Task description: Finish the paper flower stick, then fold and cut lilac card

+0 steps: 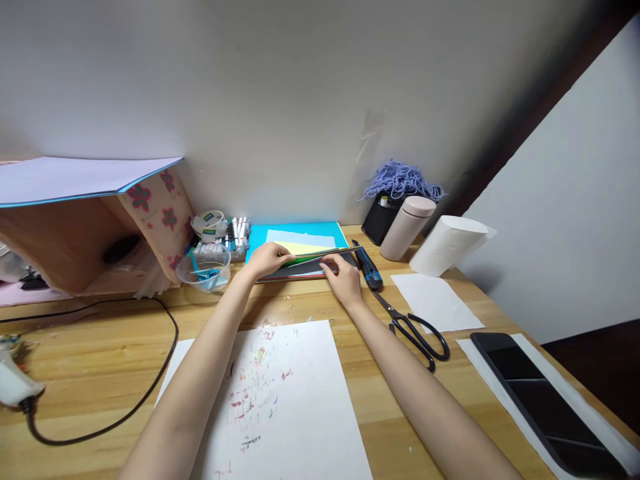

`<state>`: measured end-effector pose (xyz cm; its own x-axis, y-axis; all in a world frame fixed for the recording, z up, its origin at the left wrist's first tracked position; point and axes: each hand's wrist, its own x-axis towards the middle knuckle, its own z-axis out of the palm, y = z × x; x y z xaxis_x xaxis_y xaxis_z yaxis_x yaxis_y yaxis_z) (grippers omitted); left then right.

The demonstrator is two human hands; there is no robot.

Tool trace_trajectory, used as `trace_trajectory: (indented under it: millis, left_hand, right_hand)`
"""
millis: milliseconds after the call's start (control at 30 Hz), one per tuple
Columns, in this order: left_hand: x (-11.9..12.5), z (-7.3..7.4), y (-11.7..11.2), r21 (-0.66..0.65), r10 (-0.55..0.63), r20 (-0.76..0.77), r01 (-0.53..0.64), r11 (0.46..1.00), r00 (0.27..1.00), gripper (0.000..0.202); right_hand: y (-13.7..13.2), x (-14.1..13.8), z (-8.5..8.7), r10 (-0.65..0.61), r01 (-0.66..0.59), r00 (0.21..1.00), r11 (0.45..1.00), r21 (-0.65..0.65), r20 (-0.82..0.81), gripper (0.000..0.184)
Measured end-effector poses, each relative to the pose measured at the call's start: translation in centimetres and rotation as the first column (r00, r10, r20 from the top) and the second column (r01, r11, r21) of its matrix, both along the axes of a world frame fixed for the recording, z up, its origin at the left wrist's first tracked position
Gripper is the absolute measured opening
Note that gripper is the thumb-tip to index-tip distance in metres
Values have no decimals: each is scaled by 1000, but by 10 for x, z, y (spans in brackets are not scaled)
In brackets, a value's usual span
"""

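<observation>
Both arms reach to a stack of coloured paper (310,230) near the wall. My left hand (269,259) pinches the left side of several lifted sheets, with a green edge showing by the fingers. My right hand (343,279) has its thumb and fingertips closed on a dark grey sheet (305,268) beneath the lifted ones. A yellow sheet (295,248) and a pale blue sheet (305,237) show behind the hands. Just right of the stack lies a blue utility knife (369,268), with black-handled scissors (400,317) below it.
White paper with coloured marks (295,400) lies under my forearms. On the left are a box (167,207), a clear tub (204,270), tape (209,225), markers (240,232) and a cable (145,403). Right stand a bottle (407,228), a paper roll (445,247) and a phone (545,407).
</observation>
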<state>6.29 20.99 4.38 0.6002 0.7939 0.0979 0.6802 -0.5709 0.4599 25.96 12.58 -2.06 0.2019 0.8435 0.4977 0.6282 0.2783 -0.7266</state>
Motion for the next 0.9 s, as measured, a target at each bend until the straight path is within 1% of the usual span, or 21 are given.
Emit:
trace_trajectory:
  millis: [67,167,233,300,367,433,500,533,600,700,800,900]
  left_hand:
    - [-4,0,1,-38,-58,31,59,998,998,33]
    - [-7,0,2,-63,-74,34,76,995,997,33]
    - [-7,0,2,-38,-112,32,113,993,993,30]
    - [-5,-1,2,20,-139,29,138,990,990,30]
    - [-3,-4,3,93,-92,28,89,992,995,33]
    - [0,-9,4,149,-1,34,-4,989,999,33]
    - [2,-14,5,177,80,38,-85,981,996,33]
    - [3,-16,5,185,105,36,-110,977,994,32]
    - [3,-19,6,197,114,32,-118,973,993,32]
    - [3,-18,5,204,60,24,-64,977,998,31]
    - [1,-11,3,184,-15,-24,19,983,1000,28]
    - [-1,-3,0,104,-99,-43,103,989,994,28]
  right_hand:
    - [0,0,-1,-8,8,1000,1000,-1,12,16]
    - [0,1,-2,-21,21,999,1000,2,35,15]
    - [0,1,-2,-16,15,999,1000,9,31,16]
    - [1,1,-2,-8,8,1000,1000,13,14,17]
    - [2,1,-2,-8,8,1000,1000,7,8,18]
    - [3,2,-3,-15,16,1000,1000,-7,16,18]
    - [4,2,-4,-17,17,1000,1000,-14,22,18]
    - [4,2,-4,-17,17,1000,1000,-14,21,18]
    - [3,1,-3,-24,25,1000,1000,-8,20,18]
    - [1,0,0,-46,47,999,999,-6,27,20]
    - [-2,-1,3,-69,70,997,997,-19,31,25]
    - [-2,-1,3,-94,95,995,995,-15,42,29]
